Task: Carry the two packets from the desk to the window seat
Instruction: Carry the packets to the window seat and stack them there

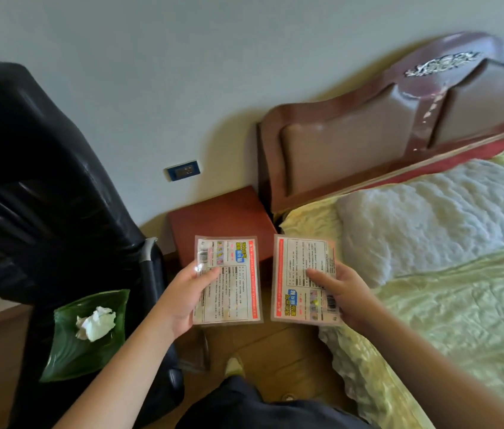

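Nearest the head camera, at the bottom edge, lies the person's dark clothing (260, 410), with both bare forearms reaching forward from it over a wooden floor (278, 351). The left hand (182, 300) grips the left packet (227, 281) along its left edge, thumb laid across the printed face and the remaining fingers curled behind it, so the grasp is closed on the packet. The right hand (345, 294) holds the right packet (303, 280) at its right edge in the same manner, thumb pressed on the front and fingers wrapped underneath. Both packets are flat, pale rectangles with printed text, a red border strip and a barcode; they are held side by side in the air, close together but not touching, their faces tilted up toward the camera, above the floor and in front of a reddish-brown nightstand (223, 218). To the left stands a black leather chair (37, 187), and beside it a green leaf-shaped dish (68, 351) holds a crumpled white tissue (96, 322). On the right is a bed with a shiny pale green bedspread (436, 320), a fluffy white pillow (430, 212) lying on it, and a carved dark red headboard (368, 125) against the plain wall. A blue wall socket (182, 170) sits low on the wall between the chair and the headboard.
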Available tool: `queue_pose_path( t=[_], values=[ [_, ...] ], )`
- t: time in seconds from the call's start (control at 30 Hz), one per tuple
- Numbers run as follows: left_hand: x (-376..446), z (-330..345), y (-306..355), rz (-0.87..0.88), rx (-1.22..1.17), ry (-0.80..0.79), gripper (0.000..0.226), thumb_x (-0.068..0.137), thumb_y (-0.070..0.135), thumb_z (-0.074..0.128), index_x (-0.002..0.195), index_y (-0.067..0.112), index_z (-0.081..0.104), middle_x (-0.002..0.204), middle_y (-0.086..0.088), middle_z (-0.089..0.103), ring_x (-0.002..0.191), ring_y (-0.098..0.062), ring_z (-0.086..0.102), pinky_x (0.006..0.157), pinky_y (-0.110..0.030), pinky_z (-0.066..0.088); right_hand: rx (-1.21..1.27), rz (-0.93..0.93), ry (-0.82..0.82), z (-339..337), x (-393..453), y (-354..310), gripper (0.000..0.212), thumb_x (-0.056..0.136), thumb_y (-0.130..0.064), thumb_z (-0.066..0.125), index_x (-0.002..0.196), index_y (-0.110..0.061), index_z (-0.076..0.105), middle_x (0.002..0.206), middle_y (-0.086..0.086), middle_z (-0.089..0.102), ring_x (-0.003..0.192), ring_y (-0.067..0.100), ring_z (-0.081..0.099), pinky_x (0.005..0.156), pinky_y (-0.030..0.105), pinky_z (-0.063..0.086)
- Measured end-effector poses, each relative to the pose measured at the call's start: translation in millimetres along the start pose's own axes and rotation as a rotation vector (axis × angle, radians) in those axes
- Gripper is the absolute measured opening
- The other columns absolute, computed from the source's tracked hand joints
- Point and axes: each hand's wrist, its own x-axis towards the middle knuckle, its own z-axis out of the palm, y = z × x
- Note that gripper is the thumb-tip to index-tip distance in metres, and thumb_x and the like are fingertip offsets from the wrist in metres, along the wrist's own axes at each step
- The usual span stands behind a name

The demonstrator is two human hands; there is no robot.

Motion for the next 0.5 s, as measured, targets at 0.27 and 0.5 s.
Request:
queue_pose_path(
  t=[0.27, 0.5],
  values=[
    [-36.8, 5.5, 1.9, 0.045, 0.107, -0.121, 0.028, 0.102, 0.018, 0.055, 0.128, 0.02, 0.065, 0.119, -0.011, 0.077, 0.113, -0.031, 0.072, 0.1, -0.057, 0.054, 0.068, -0.046, 0.085, 10.6, -63.4, 22.9, 0.026, 0.096, -0.016, 0.066, 0.121, -0.009, 0.061, 0.105, 0.016, 0.08, 0.093, 0.034, 0.079, 0.075, 0.043, 0.065],
    [-53.8, -13.1, -11.8, 0.029, 0.137, -0.263, 0.029, 0.102, 0.017, 0.054, 0.129, 0.017, 0.063, 0.118, -0.013, 0.077, 0.112, -0.032, 0.073, 0.096, -0.052, 0.056, 0.126, -0.092, 0.213, 32.7, -112.5, 54.8, 0.022, 0.095, -0.012, 0.065, 0.117, -0.007, 0.062, 0.101, 0.016, 0.081, 0.088, 0.032, 0.08, 0.069, 0.041, 0.067]
  ],
)
